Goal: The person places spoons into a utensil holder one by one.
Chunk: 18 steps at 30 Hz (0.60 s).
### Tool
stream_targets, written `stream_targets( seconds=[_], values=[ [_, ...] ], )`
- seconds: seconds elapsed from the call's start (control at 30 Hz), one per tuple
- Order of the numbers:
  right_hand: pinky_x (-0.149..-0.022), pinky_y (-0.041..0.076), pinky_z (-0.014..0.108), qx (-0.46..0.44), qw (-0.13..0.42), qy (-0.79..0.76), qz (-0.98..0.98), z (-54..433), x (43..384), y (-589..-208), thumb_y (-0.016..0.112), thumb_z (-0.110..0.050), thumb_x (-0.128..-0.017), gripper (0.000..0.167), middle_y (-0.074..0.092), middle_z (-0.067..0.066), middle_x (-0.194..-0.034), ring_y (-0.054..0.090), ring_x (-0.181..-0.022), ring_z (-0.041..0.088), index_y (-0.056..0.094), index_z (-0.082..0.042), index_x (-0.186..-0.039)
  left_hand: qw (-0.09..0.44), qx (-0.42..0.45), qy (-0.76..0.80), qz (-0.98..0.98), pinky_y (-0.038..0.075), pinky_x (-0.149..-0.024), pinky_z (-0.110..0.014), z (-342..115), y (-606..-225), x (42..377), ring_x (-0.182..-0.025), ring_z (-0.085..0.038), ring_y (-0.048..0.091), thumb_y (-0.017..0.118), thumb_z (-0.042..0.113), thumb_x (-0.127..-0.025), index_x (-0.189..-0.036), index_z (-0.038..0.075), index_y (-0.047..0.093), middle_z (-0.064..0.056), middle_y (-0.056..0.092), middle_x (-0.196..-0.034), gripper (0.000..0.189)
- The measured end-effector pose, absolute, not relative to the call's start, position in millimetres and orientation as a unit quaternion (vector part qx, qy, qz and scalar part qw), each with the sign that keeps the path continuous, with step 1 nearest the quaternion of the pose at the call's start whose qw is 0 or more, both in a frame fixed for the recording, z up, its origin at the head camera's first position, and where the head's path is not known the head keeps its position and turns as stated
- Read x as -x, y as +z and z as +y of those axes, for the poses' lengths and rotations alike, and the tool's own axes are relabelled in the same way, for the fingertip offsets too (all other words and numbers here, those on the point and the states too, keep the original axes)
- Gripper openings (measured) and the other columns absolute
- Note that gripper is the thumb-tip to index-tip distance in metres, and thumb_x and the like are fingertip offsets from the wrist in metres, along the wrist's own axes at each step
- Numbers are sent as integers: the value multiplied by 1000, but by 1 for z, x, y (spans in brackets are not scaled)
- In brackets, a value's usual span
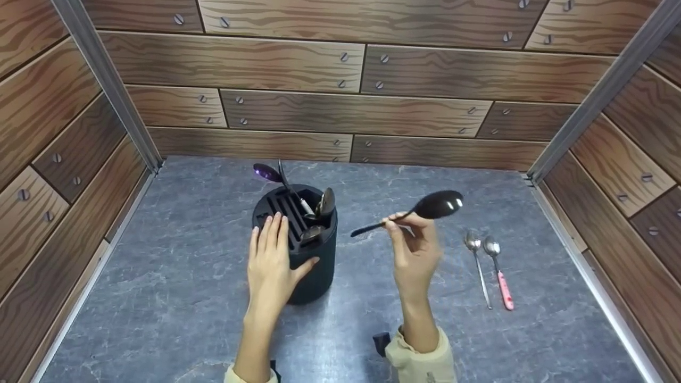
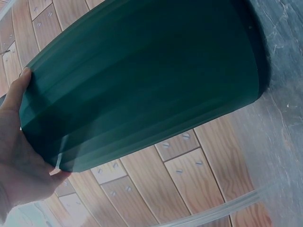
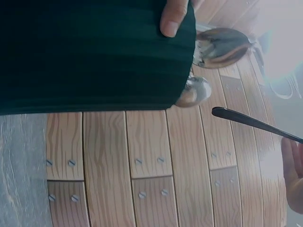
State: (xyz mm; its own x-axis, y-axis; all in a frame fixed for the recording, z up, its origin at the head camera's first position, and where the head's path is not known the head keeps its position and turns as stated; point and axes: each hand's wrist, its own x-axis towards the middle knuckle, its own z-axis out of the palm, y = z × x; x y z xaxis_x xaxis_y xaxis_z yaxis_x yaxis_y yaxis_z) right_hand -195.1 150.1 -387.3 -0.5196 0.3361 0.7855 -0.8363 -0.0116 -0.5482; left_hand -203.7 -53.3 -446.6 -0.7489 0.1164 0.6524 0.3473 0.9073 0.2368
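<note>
Near the middle of the table stands a dark cylindrical utensil holder [image 1: 314, 274] with a slotted top. Several spoons stick out of it, among them a purple-tinted one [image 1: 266, 172] and a metal one [image 1: 326, 202]. My left hand [image 1: 270, 268] rests on the holder's near left rim, fingers straight across the top and thumb spread along the side. To the right of the holder, my right hand [image 1: 417, 255] pinches a black spoon [image 1: 439, 205] by its handle, above the table. Its bowl points right, and the handle end [image 3: 253, 121] points toward the holder.
Two more spoons lie on the table at the right: a plain metal one [image 1: 480, 271] and one with a pink handle [image 1: 503, 284]. Wood-patterned walls [image 1: 298, 109] enclose the grey marbled table [image 1: 175, 266] at the back and both sides.
</note>
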Motion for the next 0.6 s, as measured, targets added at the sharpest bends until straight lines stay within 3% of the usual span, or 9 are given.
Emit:
stream_targets(
  seconds=[0.43,0.6],
  values=[
    [-73,52,36,-249,410,662,-576,130,216,-387,65,2,-82,21,58,20,-86,61,-81,22,52,17,-89,323,126,-177,-921,14,-108,-41,-53,-447,204,-128,-31,33,77,51,-64,-131,-7,44,-19,41,-137,95],
    [-73,52,36,-241,391,646,-609,124,222,-392,64,9,-80,13,60,15,-86,61,-82,22,55,13,-88,320,126,-177,-922,13,-109,-40,-53,-447,204,-128,-31,32,77,50,-64,-132,-7,44,-18,41,-137,95]
  ],
)
